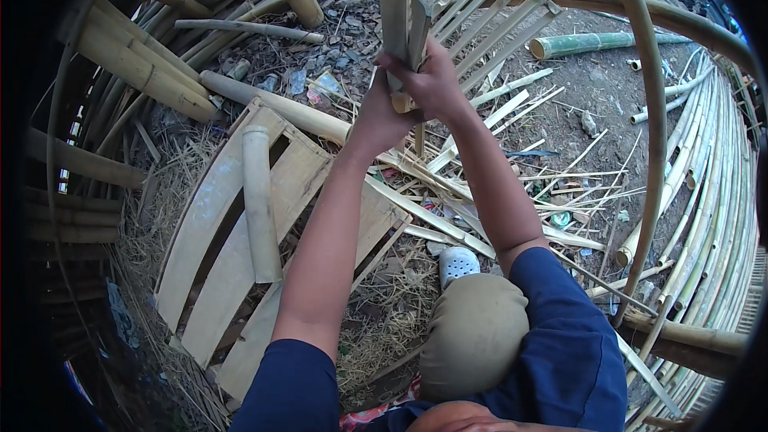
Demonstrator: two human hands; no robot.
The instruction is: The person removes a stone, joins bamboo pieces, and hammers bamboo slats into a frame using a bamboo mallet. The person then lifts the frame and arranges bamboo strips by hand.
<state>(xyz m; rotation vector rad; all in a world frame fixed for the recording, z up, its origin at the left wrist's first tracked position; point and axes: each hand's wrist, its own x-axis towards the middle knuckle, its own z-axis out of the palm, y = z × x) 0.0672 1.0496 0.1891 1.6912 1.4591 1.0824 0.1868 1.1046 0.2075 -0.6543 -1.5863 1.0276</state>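
Both my arms reach forward to split bamboo pieces (394,0) that stand upright at the top middle. My left hand (382,112) is closed round their lower part from the left. My right hand (438,84) wraps them from the right, close against the left one. Just right of the long pieces, a shorter piece with a slanted top (419,28) rises out of the grip. Some fingers are hidden behind the bamboo. A slatted bamboo frame (496,8) lies just beyond my right hand.
A wooden pallet (204,272) with a short bamboo tube (260,208) on it lies to the left. Thin bamboo offcuts (560,212) litter the ground. Long poles (704,216) are piled on the right, behind an upright curved pole (652,112). A green bamboo log (592,44) lies farther off.
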